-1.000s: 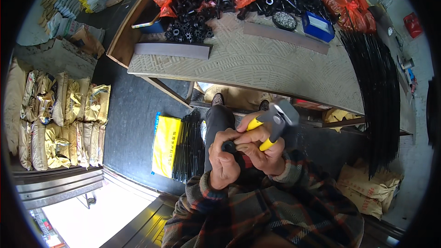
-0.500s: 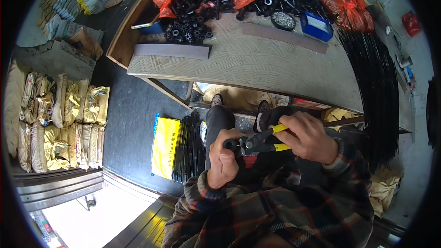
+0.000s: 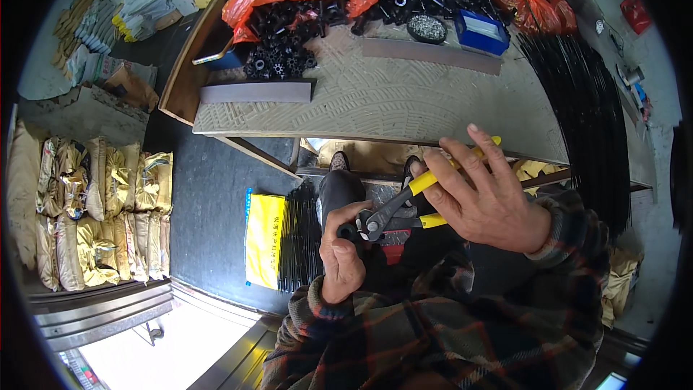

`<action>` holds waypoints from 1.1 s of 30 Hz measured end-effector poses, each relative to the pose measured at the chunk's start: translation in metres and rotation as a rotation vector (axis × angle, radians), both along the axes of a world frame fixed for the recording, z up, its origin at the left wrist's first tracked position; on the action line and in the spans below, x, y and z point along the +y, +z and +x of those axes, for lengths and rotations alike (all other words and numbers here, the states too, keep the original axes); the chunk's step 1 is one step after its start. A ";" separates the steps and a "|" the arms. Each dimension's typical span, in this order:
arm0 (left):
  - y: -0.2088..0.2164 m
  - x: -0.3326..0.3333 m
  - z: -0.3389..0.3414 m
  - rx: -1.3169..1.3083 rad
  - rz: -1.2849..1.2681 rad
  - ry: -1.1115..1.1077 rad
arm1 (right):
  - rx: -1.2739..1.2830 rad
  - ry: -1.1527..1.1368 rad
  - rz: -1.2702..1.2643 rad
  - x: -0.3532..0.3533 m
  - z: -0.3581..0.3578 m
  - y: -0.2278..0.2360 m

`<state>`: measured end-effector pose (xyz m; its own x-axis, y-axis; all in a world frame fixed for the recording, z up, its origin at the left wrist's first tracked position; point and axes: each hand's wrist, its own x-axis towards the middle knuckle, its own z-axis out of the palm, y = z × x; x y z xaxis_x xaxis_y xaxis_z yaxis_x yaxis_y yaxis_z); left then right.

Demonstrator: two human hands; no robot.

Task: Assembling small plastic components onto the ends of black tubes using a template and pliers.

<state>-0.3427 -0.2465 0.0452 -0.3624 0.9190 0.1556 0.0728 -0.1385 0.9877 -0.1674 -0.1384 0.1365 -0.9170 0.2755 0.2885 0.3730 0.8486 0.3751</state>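
Head view: your left grip [image 3: 342, 258] is wrapped round a black hollow fitting [image 3: 348, 232], prob. moulded plastic. Your right grip [image 3: 491, 206] has the yellow-handled end-cutting pincers [image 3: 395, 204], fingers splayed & handles spread, so it looks a loose hold. Both things are in mid-air, on your side of the tabletop [image 3: 404, 97]. Fitting should be light & stiff, maybe a bit slick, not fragile I'd guess; best hold is thumb + index round the outer wall, rim free. Its open end faces up twd the cam; long axis seems to run down into your left grip, but most is hidden, so can't be exact. Pincers: prob. heaviest at the head; hold well back on the handles. Head points lower left at the fitting, handle ends upper right, long axis diagonal. Can't tell if the jaws touch.
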 end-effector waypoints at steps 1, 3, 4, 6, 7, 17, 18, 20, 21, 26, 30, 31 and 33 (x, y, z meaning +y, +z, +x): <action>-0.002 0.000 -0.001 0.002 -0.001 -0.001 | -0.025 0.013 0.033 0.000 -0.001 0.001; -0.006 -0.002 -0.002 0.084 0.003 0.040 | -0.050 0.020 0.066 -0.001 -0.001 0.005; -0.006 -0.002 -0.003 0.085 0.002 0.038 | -0.093 0.037 0.077 -0.001 -0.001 0.007; -0.008 -0.003 -0.003 0.107 0.016 0.055 | -0.136 0.051 0.086 0.000 0.000 0.010; -0.007 -0.003 -0.002 0.107 0.012 0.053 | -0.158 0.075 0.069 0.002 -0.001 0.010; -0.019 0.005 -0.009 0.057 -0.031 -0.040 | 0.051 0.168 -0.511 0.013 0.003 -0.038; -0.020 0.005 -0.011 -0.007 -0.036 -0.091 | 0.053 0.163 -0.513 0.015 0.003 -0.032; -0.016 0.004 -0.017 -0.058 -0.044 -0.163 | 0.080 0.255 -0.790 0.023 0.003 -0.020; -0.012 0.003 -0.018 -0.110 -0.049 -0.228 | 0.079 0.254 -0.792 0.026 0.005 -0.020; -0.007 0.003 -0.014 -0.127 -0.013 -0.308 | -0.236 0.180 -1.659 0.034 0.018 -0.004; 0.006 0.002 -0.003 -0.033 0.001 -0.284 | -0.342 0.159 -1.590 0.037 0.016 0.013; 0.007 0.001 0.000 -0.002 0.004 -0.256 | -0.346 0.161 -1.586 0.038 0.017 0.013; -0.002 -0.003 0.001 0.017 0.019 -0.280 | -0.355 0.212 -1.508 0.037 0.017 0.010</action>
